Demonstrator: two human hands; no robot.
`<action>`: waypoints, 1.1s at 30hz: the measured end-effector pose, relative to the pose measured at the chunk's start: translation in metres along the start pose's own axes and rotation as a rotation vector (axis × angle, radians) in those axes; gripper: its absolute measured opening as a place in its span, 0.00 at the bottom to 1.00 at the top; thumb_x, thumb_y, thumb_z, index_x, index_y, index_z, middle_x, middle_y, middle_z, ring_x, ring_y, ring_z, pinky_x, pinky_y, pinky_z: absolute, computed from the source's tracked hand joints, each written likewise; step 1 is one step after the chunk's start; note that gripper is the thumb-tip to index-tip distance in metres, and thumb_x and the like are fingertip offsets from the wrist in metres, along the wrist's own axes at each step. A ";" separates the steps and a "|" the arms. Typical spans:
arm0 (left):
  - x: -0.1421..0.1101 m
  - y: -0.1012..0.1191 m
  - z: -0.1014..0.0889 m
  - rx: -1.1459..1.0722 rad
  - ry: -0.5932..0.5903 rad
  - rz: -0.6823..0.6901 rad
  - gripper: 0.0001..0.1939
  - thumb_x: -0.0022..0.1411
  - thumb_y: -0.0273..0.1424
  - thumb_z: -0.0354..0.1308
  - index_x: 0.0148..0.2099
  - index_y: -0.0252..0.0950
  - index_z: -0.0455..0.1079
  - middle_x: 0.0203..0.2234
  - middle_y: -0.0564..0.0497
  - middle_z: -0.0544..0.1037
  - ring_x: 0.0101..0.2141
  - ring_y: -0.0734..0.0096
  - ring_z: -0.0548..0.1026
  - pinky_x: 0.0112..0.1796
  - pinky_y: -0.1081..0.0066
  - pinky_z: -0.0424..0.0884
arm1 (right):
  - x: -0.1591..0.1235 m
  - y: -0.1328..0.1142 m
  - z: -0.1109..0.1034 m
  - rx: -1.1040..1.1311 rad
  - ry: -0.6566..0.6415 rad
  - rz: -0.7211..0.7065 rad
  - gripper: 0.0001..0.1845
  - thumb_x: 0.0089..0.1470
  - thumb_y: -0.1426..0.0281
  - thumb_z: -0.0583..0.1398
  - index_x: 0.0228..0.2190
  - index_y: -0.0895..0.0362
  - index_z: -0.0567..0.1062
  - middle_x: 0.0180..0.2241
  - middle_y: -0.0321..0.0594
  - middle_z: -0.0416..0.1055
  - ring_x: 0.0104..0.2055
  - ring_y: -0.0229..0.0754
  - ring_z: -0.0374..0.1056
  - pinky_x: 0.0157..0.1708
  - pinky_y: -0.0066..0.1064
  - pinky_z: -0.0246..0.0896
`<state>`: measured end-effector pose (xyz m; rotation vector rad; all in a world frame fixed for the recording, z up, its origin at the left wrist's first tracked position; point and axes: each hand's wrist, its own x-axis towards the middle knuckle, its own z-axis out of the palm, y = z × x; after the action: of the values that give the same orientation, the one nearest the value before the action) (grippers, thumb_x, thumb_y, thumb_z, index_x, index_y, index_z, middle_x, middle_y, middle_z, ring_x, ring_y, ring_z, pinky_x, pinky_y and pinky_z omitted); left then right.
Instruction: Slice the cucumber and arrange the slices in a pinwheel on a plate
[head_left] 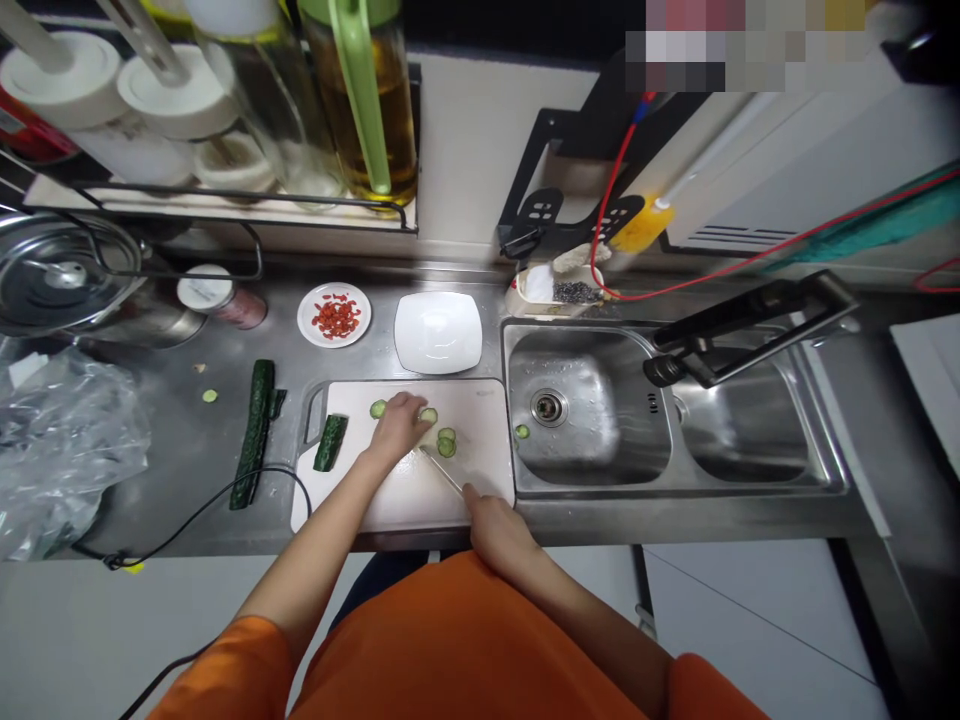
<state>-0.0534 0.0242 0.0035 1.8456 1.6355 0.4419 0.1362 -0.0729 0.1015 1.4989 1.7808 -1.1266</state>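
Note:
My left hand [396,432] is over the white cutting board [405,505], thumb and fingers closed about a pale green cucumber slice [428,415]. My right hand [499,530], at the board's front edge, grips a knife [444,472] whose blade points up and left toward my left hand. Just right of the left fingers, a few cucumber slices [447,443] overlap. Another slice [378,409] lies left of that hand, partly behind it. A dark green piece of cucumber [330,443] rests near the board's left side.
Behind the board stand a white square plate [438,335] and a small plate of chopped red pieces [335,317]. Left are a long cucumber [253,430], a black cable [195,510] and a plastic bag [71,450]. A double sink [600,420] with a dark faucet [720,330] is right.

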 end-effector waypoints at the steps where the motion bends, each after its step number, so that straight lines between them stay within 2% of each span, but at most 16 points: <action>1: 0.002 0.003 0.004 -0.001 -0.011 -0.012 0.14 0.51 0.28 0.57 0.42 0.37 0.71 0.35 0.47 0.71 0.37 0.65 0.70 0.41 0.66 0.67 | 0.000 0.000 0.000 0.001 -0.001 0.000 0.28 0.51 0.83 0.46 0.53 0.58 0.60 0.39 0.52 0.72 0.44 0.49 0.68 0.36 0.33 0.59; 4: 0.004 0.009 0.008 -0.002 -0.006 -0.039 0.10 0.49 0.25 0.57 0.37 0.36 0.71 0.32 0.48 0.69 0.35 0.67 0.69 0.38 0.69 0.67 | -0.001 0.001 0.000 0.000 -0.005 -0.001 0.29 0.50 0.83 0.46 0.54 0.58 0.59 0.39 0.51 0.71 0.44 0.50 0.68 0.36 0.33 0.59; 9: 0.003 0.015 0.001 -0.004 -0.027 -0.011 0.01 0.51 0.26 0.55 0.29 0.37 0.67 0.24 0.52 0.68 0.29 0.69 0.67 0.32 0.70 0.63 | 0.000 0.001 0.000 0.000 -0.006 -0.003 0.28 0.50 0.83 0.47 0.53 0.58 0.60 0.38 0.50 0.72 0.43 0.49 0.68 0.35 0.32 0.59; 12: -0.001 0.014 -0.006 -0.067 -0.049 -0.007 0.04 0.54 0.28 0.54 0.28 0.37 0.67 0.20 0.55 0.68 0.26 0.72 0.67 0.29 0.73 0.61 | 0.000 0.002 -0.001 -0.004 0.001 -0.002 0.28 0.50 0.83 0.47 0.53 0.57 0.60 0.38 0.50 0.71 0.43 0.49 0.68 0.34 0.32 0.58; 16: -0.011 0.000 -0.021 -0.116 -0.073 -0.065 0.05 0.54 0.30 0.54 0.29 0.38 0.71 0.21 0.55 0.72 0.25 0.73 0.69 0.29 0.74 0.64 | 0.000 0.003 -0.001 -0.009 0.004 -0.010 0.27 0.49 0.84 0.47 0.51 0.57 0.61 0.37 0.49 0.71 0.43 0.48 0.68 0.33 0.31 0.57; 20: -0.022 -0.018 -0.031 -0.145 -0.138 -0.097 0.09 0.54 0.29 0.53 0.33 0.40 0.75 0.27 0.54 0.77 0.30 0.71 0.74 0.34 0.72 0.68 | 0.000 0.005 -0.002 -0.005 0.012 -0.003 0.25 0.50 0.83 0.47 0.49 0.57 0.62 0.36 0.48 0.71 0.42 0.48 0.68 0.32 0.30 0.57; 23: -0.022 -0.023 -0.031 -0.159 -0.232 -0.015 0.11 0.53 0.25 0.52 0.33 0.40 0.75 0.30 0.53 0.78 0.33 0.70 0.75 0.37 0.71 0.69 | 0.001 0.005 -0.003 -0.003 0.024 0.015 0.25 0.51 0.83 0.47 0.50 0.57 0.61 0.37 0.49 0.71 0.42 0.48 0.68 0.33 0.31 0.57; 25: -0.018 -0.022 -0.031 -0.157 -0.334 0.099 0.12 0.53 0.23 0.51 0.32 0.39 0.75 0.29 0.52 0.78 0.33 0.70 0.75 0.38 0.71 0.69 | 0.002 0.005 -0.004 -0.006 0.029 0.021 0.25 0.51 0.82 0.46 0.51 0.57 0.61 0.37 0.49 0.71 0.42 0.49 0.68 0.33 0.31 0.57; 27: -0.015 -0.017 -0.031 -0.151 -0.388 0.219 0.14 0.53 0.21 0.49 0.34 0.39 0.75 0.31 0.51 0.78 0.36 0.69 0.74 0.41 0.70 0.68 | 0.003 0.004 -0.006 -0.013 0.041 0.021 0.25 0.50 0.82 0.46 0.50 0.57 0.61 0.37 0.49 0.71 0.42 0.49 0.68 0.33 0.31 0.57; 28: -0.015 -0.015 -0.030 -0.142 -0.374 0.259 0.15 0.54 0.21 0.49 0.36 0.39 0.74 0.34 0.50 0.77 0.38 0.69 0.74 0.43 0.69 0.67 | 0.003 0.004 -0.006 -0.016 0.051 0.020 0.25 0.50 0.83 0.46 0.50 0.58 0.61 0.36 0.49 0.71 0.42 0.49 0.68 0.32 0.31 0.57; 30: -0.019 -0.011 -0.027 -0.104 -0.259 0.256 0.15 0.56 0.22 0.50 0.43 0.39 0.71 0.40 0.48 0.76 0.43 0.67 0.72 0.46 0.67 0.66 | 0.004 0.003 -0.006 -0.019 0.066 0.018 0.25 0.50 0.83 0.47 0.50 0.58 0.61 0.36 0.49 0.71 0.41 0.49 0.68 0.32 0.31 0.57; 33: -0.036 -0.007 -0.013 0.020 -0.002 0.033 0.15 0.56 0.30 0.56 0.47 0.37 0.67 0.41 0.44 0.72 0.43 0.62 0.70 0.44 0.63 0.67 | 0.005 0.003 -0.005 -0.014 0.068 0.023 0.24 0.50 0.82 0.47 0.49 0.58 0.61 0.35 0.48 0.72 0.41 0.48 0.69 0.32 0.30 0.56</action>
<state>-0.0732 -0.0079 0.0142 1.8893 1.6162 0.4392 0.1383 -0.0665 0.0993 1.5631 1.8082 -1.0607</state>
